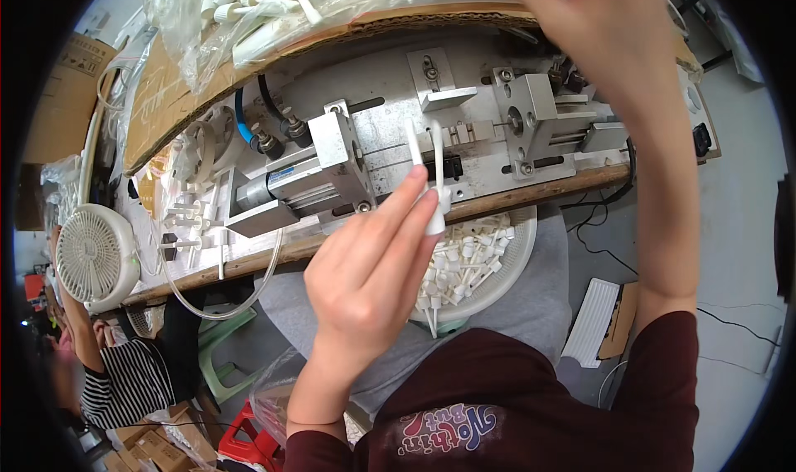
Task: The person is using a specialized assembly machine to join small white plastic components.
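To your left a small white fan [89, 256] sits at the bench edge beside a person in a striped sleeve [128, 385], with a red stool [249, 439] and a green stool [217, 347] below, and cardboard boxes [66, 90] stacked behind.

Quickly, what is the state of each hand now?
Left hand: closed on thin white plastic pieces, pinched in the fingertips.
Right hand: raised toward the bag of white parts; grip cannot be told.
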### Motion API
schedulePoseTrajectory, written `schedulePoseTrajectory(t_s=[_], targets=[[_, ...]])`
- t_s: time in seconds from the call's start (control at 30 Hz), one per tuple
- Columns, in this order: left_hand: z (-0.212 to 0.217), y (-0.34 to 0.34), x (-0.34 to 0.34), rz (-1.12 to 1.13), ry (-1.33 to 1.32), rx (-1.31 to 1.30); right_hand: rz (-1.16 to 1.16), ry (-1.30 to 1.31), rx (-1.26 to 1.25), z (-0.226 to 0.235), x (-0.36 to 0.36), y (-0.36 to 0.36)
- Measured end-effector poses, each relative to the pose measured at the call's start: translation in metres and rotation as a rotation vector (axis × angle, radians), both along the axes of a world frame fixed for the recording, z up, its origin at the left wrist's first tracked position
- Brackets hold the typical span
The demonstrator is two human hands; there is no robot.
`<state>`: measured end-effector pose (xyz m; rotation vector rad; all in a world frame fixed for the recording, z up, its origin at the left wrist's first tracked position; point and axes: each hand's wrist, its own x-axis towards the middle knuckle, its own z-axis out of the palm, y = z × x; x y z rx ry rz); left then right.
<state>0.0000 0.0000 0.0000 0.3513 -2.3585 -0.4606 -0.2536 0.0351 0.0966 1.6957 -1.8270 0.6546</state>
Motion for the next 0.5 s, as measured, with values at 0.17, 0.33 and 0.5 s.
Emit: schedulePoseTrajectory(t_s=[0.17,0.33,0.5], targets=[[0.001,0.007,-0.018,-0.007,-0.139,-0.068,0.062,0.324,0.227,0.000,-0.047,-0.050],[0.004,0.008,-0.025,0.076,-0.232,-0.122,0.233,0.001,0.373,0.012,-0.042,-0.045],[0.003,0.008,-0.027,0.079,-0.240,-0.084,0.316,-0.170,0.370,0.010,-0.018,-0.030]])
